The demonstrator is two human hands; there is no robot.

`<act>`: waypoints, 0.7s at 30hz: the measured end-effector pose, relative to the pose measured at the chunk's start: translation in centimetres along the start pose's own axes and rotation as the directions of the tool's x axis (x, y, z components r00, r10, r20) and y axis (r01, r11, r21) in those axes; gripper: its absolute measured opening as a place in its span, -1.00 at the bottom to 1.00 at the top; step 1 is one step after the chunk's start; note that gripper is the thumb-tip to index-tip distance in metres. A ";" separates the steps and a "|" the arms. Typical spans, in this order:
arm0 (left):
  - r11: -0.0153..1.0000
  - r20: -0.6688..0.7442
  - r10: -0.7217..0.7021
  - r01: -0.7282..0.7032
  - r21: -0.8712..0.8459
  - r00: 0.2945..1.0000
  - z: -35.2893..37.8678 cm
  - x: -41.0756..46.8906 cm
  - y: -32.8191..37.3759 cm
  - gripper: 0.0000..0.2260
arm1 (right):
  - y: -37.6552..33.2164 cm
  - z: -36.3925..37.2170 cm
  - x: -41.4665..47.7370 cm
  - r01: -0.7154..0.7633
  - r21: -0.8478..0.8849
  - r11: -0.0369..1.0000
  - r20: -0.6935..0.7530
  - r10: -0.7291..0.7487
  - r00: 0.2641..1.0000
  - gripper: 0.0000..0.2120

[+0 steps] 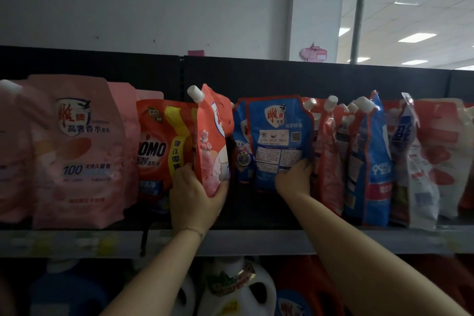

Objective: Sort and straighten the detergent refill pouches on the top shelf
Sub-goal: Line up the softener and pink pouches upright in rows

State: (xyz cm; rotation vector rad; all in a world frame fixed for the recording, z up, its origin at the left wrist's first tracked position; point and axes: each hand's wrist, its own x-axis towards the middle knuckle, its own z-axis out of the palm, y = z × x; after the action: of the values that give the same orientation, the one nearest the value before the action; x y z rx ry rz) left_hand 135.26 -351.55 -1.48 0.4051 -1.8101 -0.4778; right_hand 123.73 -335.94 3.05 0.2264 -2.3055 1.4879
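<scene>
My left hand (195,200) grips the bottom of an orange-pink pouch (213,136) with a white cap, held edge-on and off the top shelf (256,241), between an orange OMO pouch (159,146) and a blue pouch (279,136). My right hand (295,178) holds the lower right edge of that blue pouch, which faces backwards with its printed back label showing. To the right, several red, blue and white pouches (369,156) lean sideways, tightly packed. Large pink pouches (77,149) stand at the left, facing forward.
A black back panel (307,79) rises behind the pouches, a white wall above it. Below the grey shelf edge with price labels stand white and blue detergent bottles (238,290). A dark gap lies on the shelf between my two hands.
</scene>
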 end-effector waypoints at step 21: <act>1.000 0.000 0.005 -0.005 -0.016 1.000 0.1 -0.1 -0.2 -0.40 | -2.7 2.5 -5.3 0.412 0.044 0.910 0.191 -0.412 0.891 -0.84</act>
State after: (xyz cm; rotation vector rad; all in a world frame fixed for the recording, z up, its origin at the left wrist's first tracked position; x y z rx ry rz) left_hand 135.14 -351.67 -1.67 0.3893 -1.8064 -0.4883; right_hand 128.93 -339.76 2.30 0.8441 -2.2144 1.2943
